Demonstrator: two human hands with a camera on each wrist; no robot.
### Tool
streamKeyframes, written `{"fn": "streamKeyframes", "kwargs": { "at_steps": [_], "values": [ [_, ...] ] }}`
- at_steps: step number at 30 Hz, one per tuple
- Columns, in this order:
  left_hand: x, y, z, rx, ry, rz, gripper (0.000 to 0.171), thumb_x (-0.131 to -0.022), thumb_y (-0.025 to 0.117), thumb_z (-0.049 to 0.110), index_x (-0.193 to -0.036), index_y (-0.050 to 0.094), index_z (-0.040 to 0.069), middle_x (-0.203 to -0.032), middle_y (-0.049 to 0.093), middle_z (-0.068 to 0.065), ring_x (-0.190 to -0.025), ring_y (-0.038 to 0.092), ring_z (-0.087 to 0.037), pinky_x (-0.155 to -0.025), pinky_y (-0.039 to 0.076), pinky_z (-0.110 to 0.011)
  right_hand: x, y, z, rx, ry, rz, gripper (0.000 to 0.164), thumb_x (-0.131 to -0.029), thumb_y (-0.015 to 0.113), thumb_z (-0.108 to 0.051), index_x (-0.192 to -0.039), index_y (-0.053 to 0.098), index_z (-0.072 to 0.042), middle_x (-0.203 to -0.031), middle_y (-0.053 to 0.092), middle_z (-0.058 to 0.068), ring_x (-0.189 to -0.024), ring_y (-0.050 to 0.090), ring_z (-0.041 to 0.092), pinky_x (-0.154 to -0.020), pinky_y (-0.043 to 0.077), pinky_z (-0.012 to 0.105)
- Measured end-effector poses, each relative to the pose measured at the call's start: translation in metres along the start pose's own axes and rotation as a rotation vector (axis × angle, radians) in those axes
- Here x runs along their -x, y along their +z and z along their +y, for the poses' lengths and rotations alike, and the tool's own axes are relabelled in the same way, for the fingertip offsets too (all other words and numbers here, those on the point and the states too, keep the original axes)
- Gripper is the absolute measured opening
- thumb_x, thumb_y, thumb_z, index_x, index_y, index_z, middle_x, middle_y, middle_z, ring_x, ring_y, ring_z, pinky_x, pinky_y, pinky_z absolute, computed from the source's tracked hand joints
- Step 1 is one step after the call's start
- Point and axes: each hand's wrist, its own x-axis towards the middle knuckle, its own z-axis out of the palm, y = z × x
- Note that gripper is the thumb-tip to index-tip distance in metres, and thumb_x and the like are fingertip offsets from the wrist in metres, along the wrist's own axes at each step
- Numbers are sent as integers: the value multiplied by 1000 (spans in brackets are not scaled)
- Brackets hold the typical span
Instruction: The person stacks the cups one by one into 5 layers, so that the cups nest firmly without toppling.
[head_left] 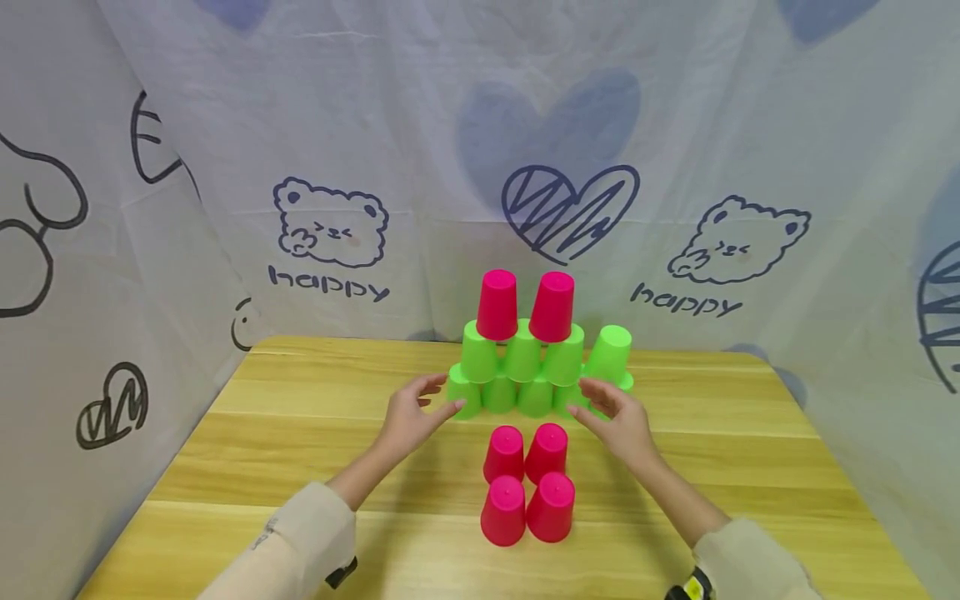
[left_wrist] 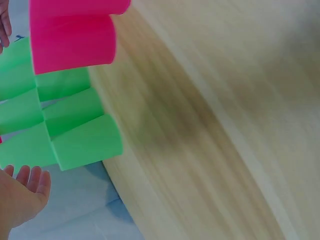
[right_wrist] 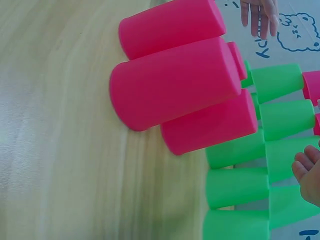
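Note:
A two-row wall of upside-down green cups [head_left: 521,354] stands on the table's far part. Two upside-down pink cups [head_left: 498,305] sit apart on its upper row. The rightmost upper green cup [head_left: 609,353] stands a little away from its neighbours. My left hand [head_left: 412,414] is at the wall's left end, fingers loosely bent and holding nothing. On the other side, my right hand [head_left: 618,421] overlaps the lower right green cups in the head view, thumb and fingers spread apart around no object. Both hands face each other, palms inward.
Nearer to me, several upside-down pink cups [head_left: 503,510] are grouped closely on the wooden table [head_left: 315,450], between my forearms. A white cloth [head_left: 420,150] with bear and heart drawings hangs behind the table, and more cloth [head_left: 67,350] hangs along the left side.

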Motion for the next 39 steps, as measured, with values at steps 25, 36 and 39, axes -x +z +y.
{"fn": "streamKeyframes", "kwargs": {
  "at_steps": [25, 36, 39],
  "values": [
    [49, 17, -20, 105, -9, -154, 44, -80, 72, 17, -118, 58, -1, -116, 63, -16, -107, 58, -36, -91, 48, -51, 15, 15, 45, -56, 14, -103, 50, -80, 70, -4, -124, 50, 10, -125, 54, 29, -116, 53, 40, -100, 44, 42],
    [68, 29, -25, 157, 14, -221, 44, -81, 71, 18, -118, 57, -4, -117, 60, -23, -107, 56, -40, -91, 49, -50, 16, 17, 61, -66, 22, -156, 51, -79, 70, -3, -124, 50, 12, -123, 55, 30, -114, 54, 39, -98, 45, 42],
    [74, 32, -24, 165, 27, -222, 44, -81, 71, 18, -117, 58, -2, -117, 61, -22, -107, 56, -40, -90, 49, -48, 17, 19, 64, -73, 40, -167, 53, -79, 71, -4, -124, 50, 12, -123, 56, 28, -114, 55, 37, -98, 45, 42]
  ]
}}
